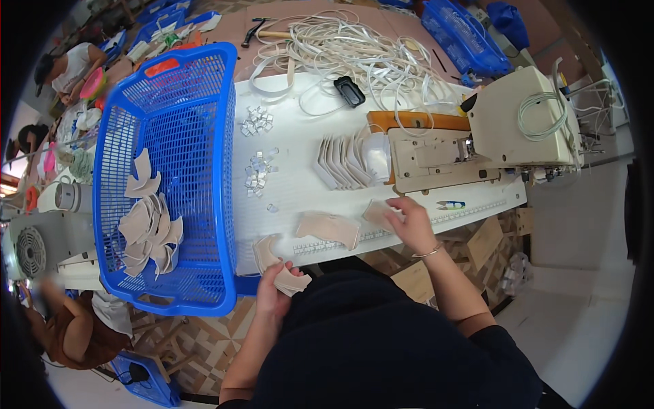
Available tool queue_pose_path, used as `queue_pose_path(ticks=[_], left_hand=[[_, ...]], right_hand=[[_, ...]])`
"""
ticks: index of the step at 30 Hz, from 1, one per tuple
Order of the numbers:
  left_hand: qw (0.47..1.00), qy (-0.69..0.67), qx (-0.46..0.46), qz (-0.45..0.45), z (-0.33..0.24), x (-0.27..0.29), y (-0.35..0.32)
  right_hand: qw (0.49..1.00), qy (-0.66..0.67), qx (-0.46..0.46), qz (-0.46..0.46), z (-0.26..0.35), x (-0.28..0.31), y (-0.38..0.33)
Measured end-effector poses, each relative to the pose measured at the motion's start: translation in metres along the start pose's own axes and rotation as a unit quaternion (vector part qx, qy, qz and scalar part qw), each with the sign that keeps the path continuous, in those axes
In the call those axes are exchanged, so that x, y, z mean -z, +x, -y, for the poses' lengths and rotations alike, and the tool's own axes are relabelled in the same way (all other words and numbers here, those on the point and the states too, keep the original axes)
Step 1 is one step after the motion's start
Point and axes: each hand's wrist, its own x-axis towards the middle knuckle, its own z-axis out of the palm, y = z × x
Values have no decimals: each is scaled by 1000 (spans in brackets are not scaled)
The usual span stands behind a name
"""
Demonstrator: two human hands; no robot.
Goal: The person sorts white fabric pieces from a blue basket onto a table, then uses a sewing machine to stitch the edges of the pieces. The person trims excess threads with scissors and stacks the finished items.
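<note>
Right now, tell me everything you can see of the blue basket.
The basket is blue and plastic-looking, rectangular, with slotted walls, a smooth rim and a handle opening at either end. It stands open side up, at the left end of the white table; what supports it is hidden. Pale curved pieces lie inside, mostly toward its near left. Neither the left hand nor the right hand touches it.

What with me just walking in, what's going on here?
The person's left hand holds curved beige pieces at the table's near edge, while the right hand touches a smaller, blurred piece. Another piece lies between them. A row of bent pieces stands left of the sewing machine, and loose ones lie in the blue basket.
</note>
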Motion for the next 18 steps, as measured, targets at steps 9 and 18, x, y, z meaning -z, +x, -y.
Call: queue_pose_path(ticks=[9, 18], left_hand=[[999, -13, -7, 34, 4, -3, 1], [970, -108, 72, 208, 11, -4, 12]], right_hand=[[986, 30, -23, 163, 15, -83, 12], [708, 549, -310, 320, 66, -66, -15]])
